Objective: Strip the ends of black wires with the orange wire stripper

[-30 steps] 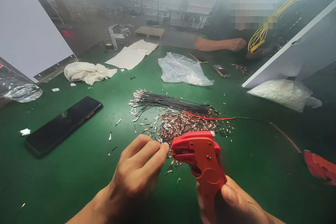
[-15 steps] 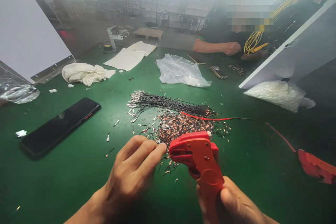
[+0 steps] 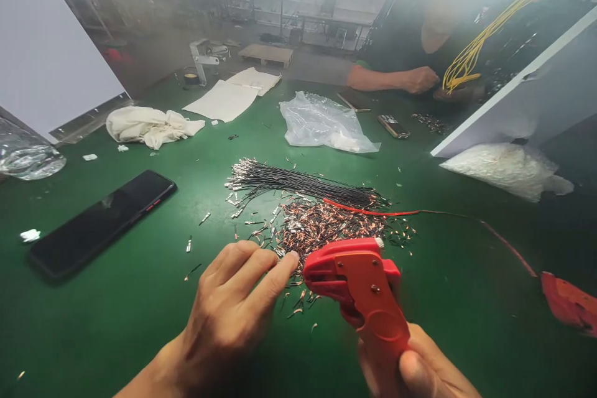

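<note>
My right hand (image 3: 415,370) grips the handle of a red crimping tool (image 3: 359,292), its jaws pointing left. My left hand (image 3: 233,311) is pinched at the tool's jaws, fingertips together; what it holds is too small to make out. Just beyond lies a pile of small copper terminals (image 3: 321,227). Behind it rests a bundle of thin black wires (image 3: 298,181) with metal ends, and one red wire (image 3: 373,211) runs right.
A black phone (image 3: 100,221) lies at the left on the green table (image 3: 140,298). A white cloth (image 3: 149,126), papers (image 3: 228,98), clear plastic bags (image 3: 321,124) and a bag of white parts (image 3: 506,168) sit farther back. Another person's hands (image 3: 420,79) work yellow wires (image 3: 466,62) across the table.
Both hands and the red tool stay almost in place; the tool has shifted slightly right and lower. The view has tilted a little.
</note>
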Motion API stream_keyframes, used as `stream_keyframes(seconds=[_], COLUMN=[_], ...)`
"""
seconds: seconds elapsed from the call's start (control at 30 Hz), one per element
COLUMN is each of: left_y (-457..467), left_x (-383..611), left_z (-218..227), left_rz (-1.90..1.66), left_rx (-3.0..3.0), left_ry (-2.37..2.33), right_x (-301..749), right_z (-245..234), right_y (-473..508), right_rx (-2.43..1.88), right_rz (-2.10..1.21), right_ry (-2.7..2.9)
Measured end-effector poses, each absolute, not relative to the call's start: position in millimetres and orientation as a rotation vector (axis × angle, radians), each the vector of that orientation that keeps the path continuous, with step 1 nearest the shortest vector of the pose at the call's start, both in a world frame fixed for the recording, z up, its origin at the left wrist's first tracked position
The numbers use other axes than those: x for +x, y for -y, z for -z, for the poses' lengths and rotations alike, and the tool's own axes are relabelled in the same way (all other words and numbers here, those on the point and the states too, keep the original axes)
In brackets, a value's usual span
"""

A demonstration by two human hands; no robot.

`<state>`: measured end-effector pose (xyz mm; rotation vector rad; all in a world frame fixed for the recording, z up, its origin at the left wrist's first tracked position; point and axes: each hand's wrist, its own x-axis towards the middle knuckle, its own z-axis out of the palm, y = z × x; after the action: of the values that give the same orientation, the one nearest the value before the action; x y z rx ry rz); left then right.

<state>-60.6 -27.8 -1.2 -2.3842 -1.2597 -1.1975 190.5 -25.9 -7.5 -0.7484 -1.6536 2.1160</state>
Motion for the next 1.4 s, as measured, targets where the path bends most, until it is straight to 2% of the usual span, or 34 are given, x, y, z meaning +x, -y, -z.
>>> stream_keyframes(seconds=[0.37, 0.53, 0.67, 0.83, 1.0, 1.17, 1.33, 1.4], left_y=[25, 21, 21, 20, 19, 20, 20, 21], left_x=[-59, -58, -56, -58, -59, -60, -62, -60], left_z=[0, 4, 4, 0, 0, 0, -3, -4], left_rz=[1.094, 1.001, 1.015, 1.079, 1.099, 1.125, 1.165, 1.167], left_rx=[-2.380, -2.418, -2.353, -2.258, -2.178, -2.135, -2.119, -2.159], left_ry=[1.261, 1.302, 1.304, 1.379, 1.418, 1.441, 1.474, 1.478], right_x=[189, 184, 182, 189, 210, 227, 217, 208], right_z=[10, 20, 26, 12, 0, -7, -3, 0], right_y=[29, 37, 36, 28, 23, 3, -2, 3], right_rx=[-0.846, -0.975, -0.789, -0.689, -0.846, -0.996, -0.849, -0.814], right_rz=[-2.085, -2.193, -2.313, -2.379, -2.024, -1.128, -0.494, -0.381], right_ry=[1.585, 1.297, 1.117, 1.276, 1.560, 2.151, 2.554, 2.670])
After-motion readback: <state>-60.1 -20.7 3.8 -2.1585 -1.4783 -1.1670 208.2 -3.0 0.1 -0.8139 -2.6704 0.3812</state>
